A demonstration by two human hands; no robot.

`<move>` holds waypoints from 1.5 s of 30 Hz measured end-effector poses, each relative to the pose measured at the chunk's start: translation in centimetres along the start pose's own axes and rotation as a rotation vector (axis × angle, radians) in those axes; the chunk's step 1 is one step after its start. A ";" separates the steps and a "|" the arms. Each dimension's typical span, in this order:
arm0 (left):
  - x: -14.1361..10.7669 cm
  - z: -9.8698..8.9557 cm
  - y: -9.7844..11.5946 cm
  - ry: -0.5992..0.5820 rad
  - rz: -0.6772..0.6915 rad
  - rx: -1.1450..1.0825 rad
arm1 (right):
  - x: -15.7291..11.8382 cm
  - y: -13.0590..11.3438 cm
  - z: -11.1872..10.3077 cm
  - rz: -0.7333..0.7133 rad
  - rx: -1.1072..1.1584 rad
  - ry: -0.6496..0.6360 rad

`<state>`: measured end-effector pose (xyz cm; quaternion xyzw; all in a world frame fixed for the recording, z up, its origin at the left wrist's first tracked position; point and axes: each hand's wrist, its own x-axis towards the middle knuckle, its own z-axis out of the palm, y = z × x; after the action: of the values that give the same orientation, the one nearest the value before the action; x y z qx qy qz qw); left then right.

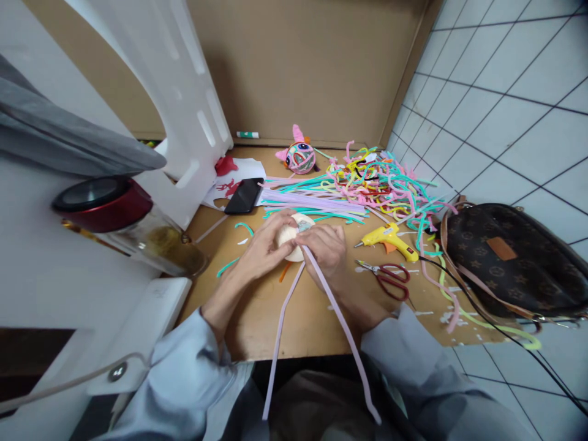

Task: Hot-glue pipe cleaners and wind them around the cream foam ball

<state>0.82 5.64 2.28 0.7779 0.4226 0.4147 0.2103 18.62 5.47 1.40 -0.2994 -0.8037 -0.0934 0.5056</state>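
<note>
Between my hands is a round cream-coloured ball with a small greyish patch near its top. My left hand curls its thumb and fingers around the ball's left side. On the right, my right hand is closed, pinching a lilac pipe cleaner against the ball. Two long lilac lengths hang from there past the table's front edge; whether they are one piece bent double I cannot tell. A short orange piece lies just below the ball. The right fingertips are partly hidden.
Lilac and teal pipe cleaners lie behind my hands, beside a tangled coloured heap. Nearby are a black phone, pink craft figure, yellow glue gun, red-handled scissors, brown handbag and glass bottle.
</note>
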 end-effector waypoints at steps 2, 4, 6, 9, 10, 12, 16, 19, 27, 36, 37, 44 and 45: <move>0.0 0.0 0.0 -0.003 -0.001 -0.009 | 0.0 0.0 0.0 0.026 -0.013 -0.021; 0.0 0.0 0.1 -0.004 -0.013 -0.018 | -0.1 0.0 0.1 0.056 -0.019 -0.035; 0.0 0.0 0.1 -0.001 -0.033 -0.032 | -0.2 0.0 0.1 0.059 -0.007 -0.032; 0.1 0.1 0.2 0.021 -0.059 -0.063 | -0.2 0.1 0.1 0.040 0.026 -0.015; 0.1 0.1 0.2 0.032 -0.069 -0.074 | -0.2 0.1 0.1 0.038 0.033 -0.015; 0.1 0.3 0.2 0.052 -0.088 -0.094 | -0.2 0.1 0.2 0.045 0.033 -0.026; 0.2 0.5 0.3 0.080 -0.114 -0.127 | -0.1 0.0 0.3 0.090 0.002 -0.030; 0.2 0.6 0.3 0.086 -0.125 -0.149 | -0.1 0.0 0.4 0.080 0.024 0.014; 0.3 0.9 0.1 0.119 -0.146 -0.178 | -0.8 0.8 0.9 0.057 0.039 -0.098; 0.4 1.0 0.0 0.163 -0.211 -0.224 | -0.4 0.3 0.4 0.137 0.127 -0.039; 0.5 1.0 -0.1 0.163 -0.215 -0.228 | -0.4 0.4 0.4 0.145 0.121 -0.034; 0.5 0.9 -0.6 0.166 -0.213 -0.251 | -0.3 1.3 -1.6 0.161 0.243 -0.114; 0.5 0.9 -0.6 0.163 -0.215 -0.248 | -0.3 1.3 -1.8 0.148 0.255 -0.105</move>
<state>1.40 6.37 1.60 0.6601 0.4644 0.5007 0.3127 20.85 5.60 1.80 -0.2957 -0.8102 0.0628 0.5022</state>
